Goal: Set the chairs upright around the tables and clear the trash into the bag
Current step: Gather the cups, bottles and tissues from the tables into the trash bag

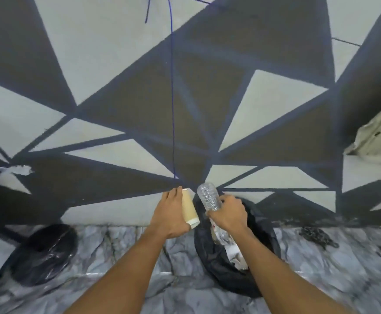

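Note:
My left hand [170,215] grips a beige paper cup [189,208] with a white rim, held on its side. In my right hand [229,214] is a clear plastic bottle [208,197], its base pointing up and away. Both hands hover just above and beside the open black trash bag [264,241] that sits on the marble floor against the wall. Inside the bag some white and clear trash [232,250] shows. No chair or table is in view.
A wall [94,64] painted with grey and dark triangles fills the view ahead. A blue cord [172,98] hangs down it. A round black object [44,252] lies on the floor at the left. A pale cloth [379,132] hangs at the right edge.

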`<state>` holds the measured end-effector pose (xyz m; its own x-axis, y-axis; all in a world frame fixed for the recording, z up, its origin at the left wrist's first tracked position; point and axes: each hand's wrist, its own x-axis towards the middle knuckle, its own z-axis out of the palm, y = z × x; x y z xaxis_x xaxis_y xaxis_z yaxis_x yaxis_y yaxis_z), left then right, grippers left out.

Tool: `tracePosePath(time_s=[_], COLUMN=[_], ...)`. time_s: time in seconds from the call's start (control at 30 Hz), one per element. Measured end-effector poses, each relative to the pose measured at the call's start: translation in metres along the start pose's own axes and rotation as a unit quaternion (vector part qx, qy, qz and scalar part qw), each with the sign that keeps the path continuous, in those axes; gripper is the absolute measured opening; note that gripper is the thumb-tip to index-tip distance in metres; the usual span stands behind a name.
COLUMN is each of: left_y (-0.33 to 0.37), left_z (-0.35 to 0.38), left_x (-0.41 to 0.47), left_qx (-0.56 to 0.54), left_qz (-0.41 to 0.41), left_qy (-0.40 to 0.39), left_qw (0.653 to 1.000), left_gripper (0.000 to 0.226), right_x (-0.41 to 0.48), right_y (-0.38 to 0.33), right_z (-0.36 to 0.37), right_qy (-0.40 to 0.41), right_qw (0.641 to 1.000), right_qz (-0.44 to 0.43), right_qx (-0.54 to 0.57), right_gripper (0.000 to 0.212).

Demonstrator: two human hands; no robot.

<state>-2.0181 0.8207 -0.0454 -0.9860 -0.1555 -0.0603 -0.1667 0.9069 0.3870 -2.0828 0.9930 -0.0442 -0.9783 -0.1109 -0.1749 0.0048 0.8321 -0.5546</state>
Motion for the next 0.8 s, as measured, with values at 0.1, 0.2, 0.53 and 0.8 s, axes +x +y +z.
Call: tracePosePath(time_s=[0.1,0.2,0.53,0.8], left_y=[0.018,0.035,0.096,0.116], left_z=[0.028,0.053,0.141,0.196], left_x=[0.03,0.061,0.161,0.203], left_qx=[-0.007,-0.008,-0.026,0.029], left_qz=[0.036,0.058,0.032,0.05], left_qy=[-0.039,-0.066,-0.142,-0.21], left_qw=[0.999,0.996,0.989,0.976], left_gripper=[0.116,0.118,0.126,0.133], right_x=[0.019,0.041,0.131,0.182], right_y=[0.037,0.072,0.151,0.199], right_z=[-0.008,-0.015,-0.02,-0.012], right_qy=[0.004,0.007,-0.04,-0.13], right_qw=[0.998,0.994,0.981,0.969], right_qz=[0.065,0.109,0.189,0.207], right_qx=[0.005,0.01,0.01,-0.038], right_gripper=[0.033,0.034,0.031,0.074])
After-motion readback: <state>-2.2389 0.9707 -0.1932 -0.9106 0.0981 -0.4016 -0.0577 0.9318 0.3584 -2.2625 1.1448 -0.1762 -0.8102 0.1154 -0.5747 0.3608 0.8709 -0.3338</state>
